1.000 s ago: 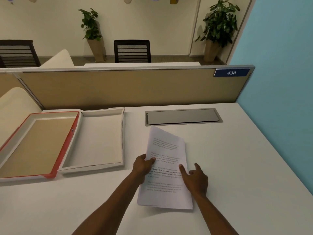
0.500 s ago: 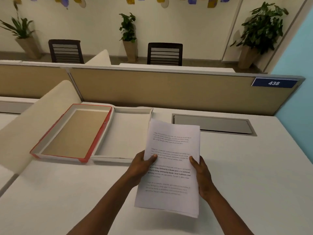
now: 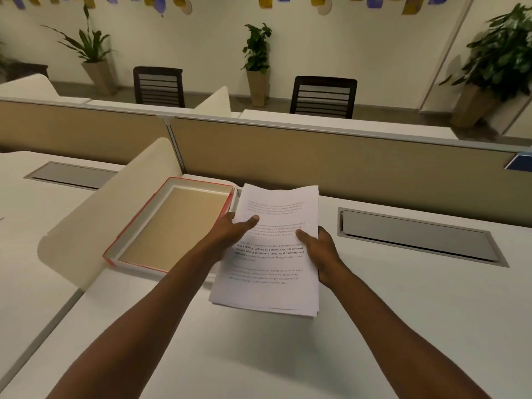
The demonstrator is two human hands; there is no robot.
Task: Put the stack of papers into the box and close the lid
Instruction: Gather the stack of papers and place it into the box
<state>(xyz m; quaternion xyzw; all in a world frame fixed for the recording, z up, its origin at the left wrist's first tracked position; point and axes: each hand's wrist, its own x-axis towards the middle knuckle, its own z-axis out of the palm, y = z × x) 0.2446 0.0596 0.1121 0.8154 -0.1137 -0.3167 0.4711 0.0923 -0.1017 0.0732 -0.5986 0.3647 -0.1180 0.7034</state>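
Note:
A stack of printed white papers (image 3: 273, 260) is lifted off the white desk, held flat by both hands. My left hand (image 3: 230, 234) grips its left edge with the thumb on top. My right hand (image 3: 319, 251) grips the right edge the same way. To the left lies an open box: the red-rimmed half with a tan inside (image 3: 172, 228) is in plain sight, and the papers hover over the white half beside it, hiding nearly all of it.
A curved cream divider (image 3: 95, 226) stands left of the box. A tan partition wall (image 3: 331, 165) runs along the desk's far edge. A grey cable hatch (image 3: 414, 237) is set into the desk on the right.
The papers have been lifted from the desk and carried left, from beside the box to over its white half. Both hands now grip the edges.

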